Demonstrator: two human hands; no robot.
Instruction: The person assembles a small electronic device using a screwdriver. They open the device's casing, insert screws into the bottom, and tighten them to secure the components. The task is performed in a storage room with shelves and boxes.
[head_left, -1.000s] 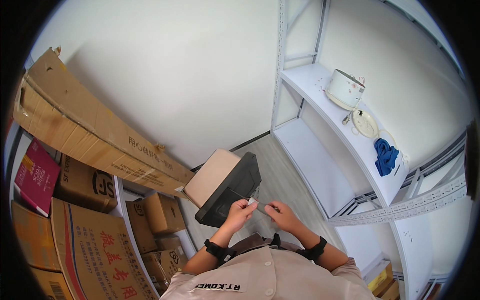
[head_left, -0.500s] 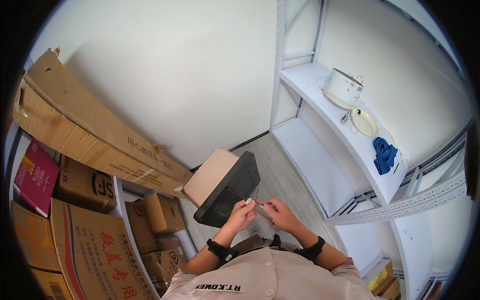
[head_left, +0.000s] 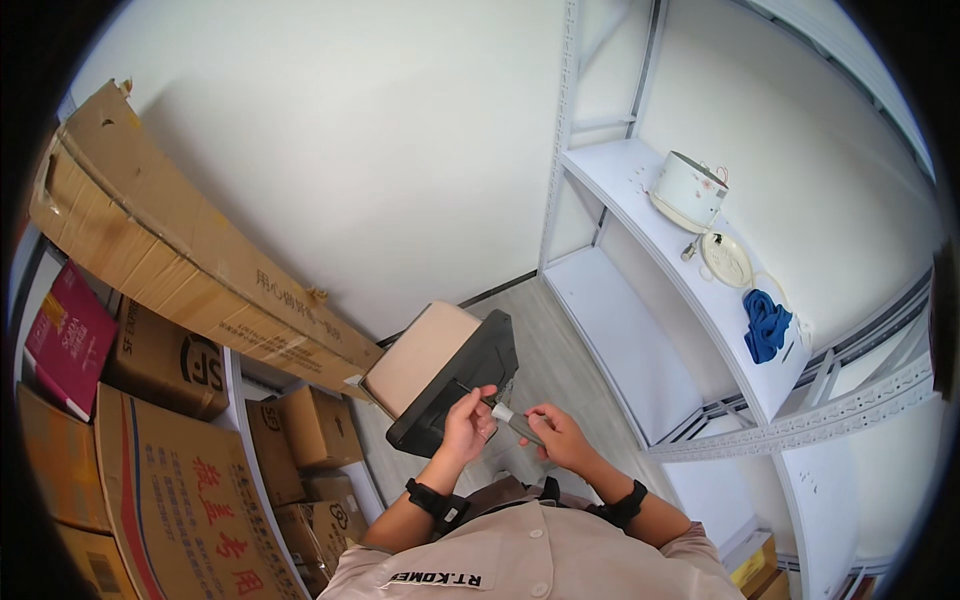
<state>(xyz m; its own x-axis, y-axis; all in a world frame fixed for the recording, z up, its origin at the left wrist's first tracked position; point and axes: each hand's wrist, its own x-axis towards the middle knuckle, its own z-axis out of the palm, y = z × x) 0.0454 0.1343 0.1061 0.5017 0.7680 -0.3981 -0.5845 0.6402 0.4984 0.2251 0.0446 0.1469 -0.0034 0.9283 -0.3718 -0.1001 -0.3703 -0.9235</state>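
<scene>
Tool (head_left: pixel 521 426) slants upper-left to lower-right; I see right hand (head_left: pixel 562 438) gripping its lower end, left hand (head_left: pixel 468 425) curled at its upper end (can't tell if gripping).

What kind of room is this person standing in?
Probably a storage room: cardboard boxes are packed along the left side, metal-framed shelving stands on the right, and a round white housing, like part of an appliance, sits on one of its shelves.
</scene>
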